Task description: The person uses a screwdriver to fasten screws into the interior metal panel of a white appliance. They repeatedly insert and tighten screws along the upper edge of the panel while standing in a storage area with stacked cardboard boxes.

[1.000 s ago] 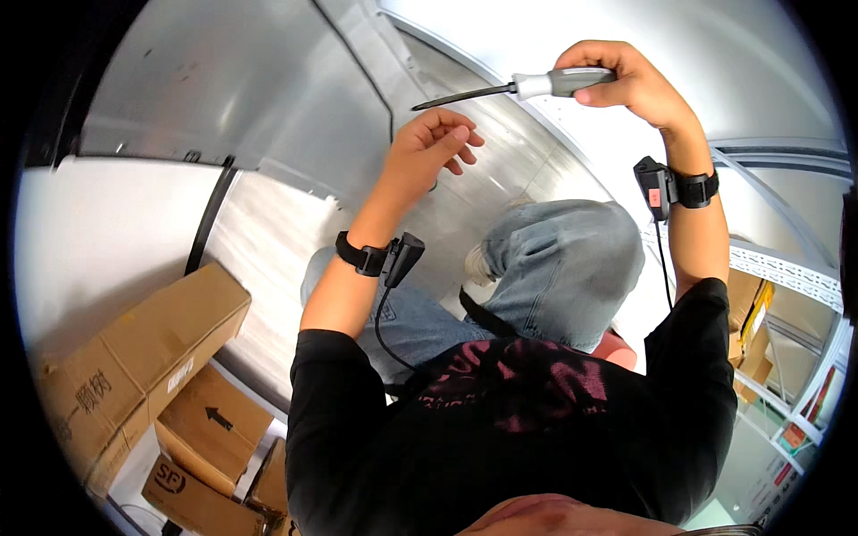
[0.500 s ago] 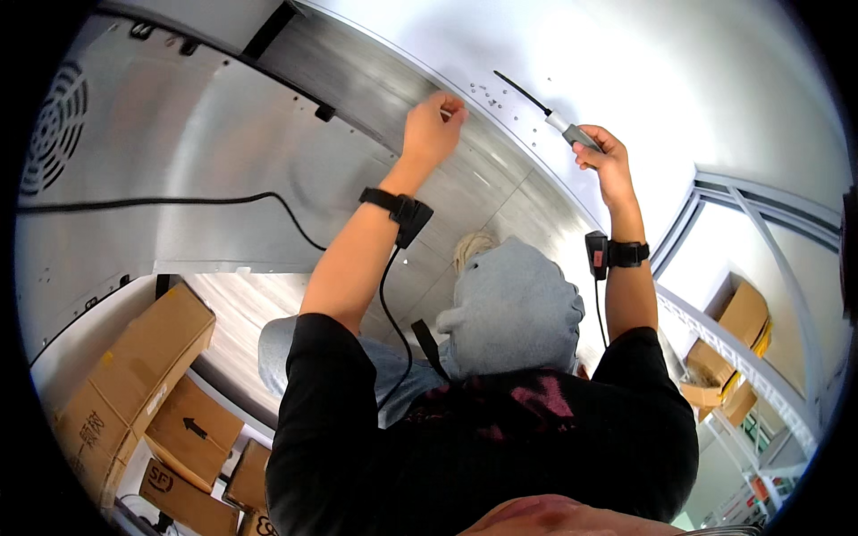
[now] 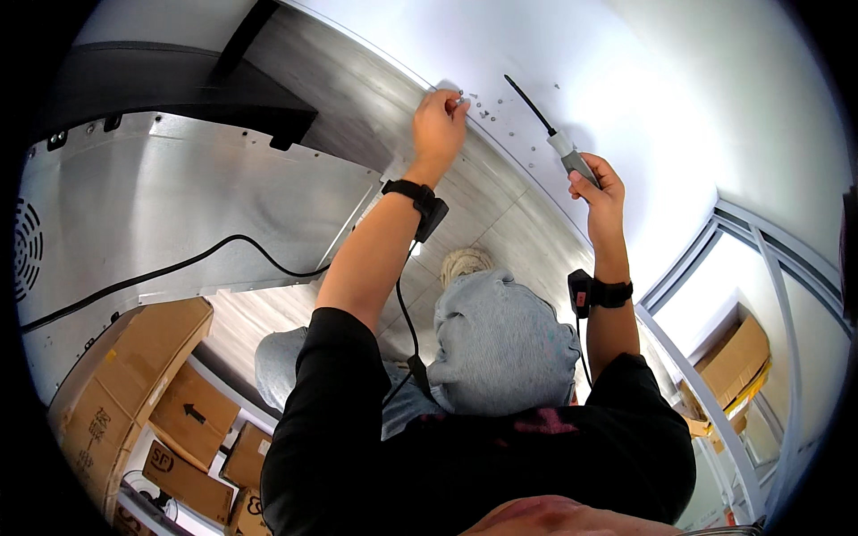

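My right hand (image 3: 601, 189) grips the grey handle of a screwdriver (image 3: 569, 154), its long black shaft pointing up and left above a white surface (image 3: 626, 98). My left hand (image 3: 438, 132) has its thumb and fingers pinched together at the edge of that surface. Its fingertips are among several small screws (image 3: 483, 113) scattered there. A tiny pale bit shows at the fingertips, too small to tell whether it is held. Each wrist wears a black strap with a small box and a cable.
At my left is a large bare metal panel (image 3: 232, 188) with a black cable (image 3: 179, 263) across it. Cardboard boxes (image 3: 134, 384) are stacked at lower left. On the right, a grey metal frame (image 3: 715, 393) stands before another carton (image 3: 733, 362). Wood-look floor (image 3: 487, 192) lies between.
My left hand has moved from over the floor to the screws at the white surface's edge. The screwdriver stays in my right hand, slightly more upright. The whole view has shifted a little.
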Available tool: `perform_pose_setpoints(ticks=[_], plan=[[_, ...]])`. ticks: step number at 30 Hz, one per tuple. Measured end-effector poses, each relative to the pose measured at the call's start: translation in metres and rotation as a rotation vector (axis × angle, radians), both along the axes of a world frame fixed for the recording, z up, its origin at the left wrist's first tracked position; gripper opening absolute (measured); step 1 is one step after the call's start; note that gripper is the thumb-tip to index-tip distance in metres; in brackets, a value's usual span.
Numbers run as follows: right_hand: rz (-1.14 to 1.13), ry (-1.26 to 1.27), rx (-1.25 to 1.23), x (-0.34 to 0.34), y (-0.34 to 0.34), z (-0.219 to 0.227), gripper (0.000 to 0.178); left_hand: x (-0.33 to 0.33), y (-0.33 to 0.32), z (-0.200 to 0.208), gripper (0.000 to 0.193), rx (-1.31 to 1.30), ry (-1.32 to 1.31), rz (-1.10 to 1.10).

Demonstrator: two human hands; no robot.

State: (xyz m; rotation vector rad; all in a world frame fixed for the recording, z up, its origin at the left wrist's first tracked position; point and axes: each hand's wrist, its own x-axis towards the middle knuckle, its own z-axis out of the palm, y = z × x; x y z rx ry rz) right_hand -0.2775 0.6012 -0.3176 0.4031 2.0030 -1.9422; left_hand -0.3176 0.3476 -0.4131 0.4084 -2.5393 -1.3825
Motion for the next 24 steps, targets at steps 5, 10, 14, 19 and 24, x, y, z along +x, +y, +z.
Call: perform_pose_setpoints(ticks=[5,10,14,19,24], plan=[[0.014,0.018,-0.025,-0.003,-0.001,0.0,0.026,-0.004,0.005,0.005,0.014,-0.064,0.046,0.016],[0.131,0.008,-0.04,-0.008,-0.017,0.002,0.027,0.013,-0.014,0.034,0.013,0.807,-0.213,0.248],[0.304,-0.039,-0.041,-0.011,-0.044,0.004,0.028,0.042,-0.055,0.07,0.012,1.402,-0.24,0.354],[0.498,0.016,-0.086,-0.015,-0.094,0.012,0.03,0.077,-0.105,0.101,0.012,1.564,-0.071,0.333],[0.626,0.113,-0.103,-0.016,-0.134,0.025,0.031,0.102,-0.142,0.121,0.014,1.524,0.05,0.31]])
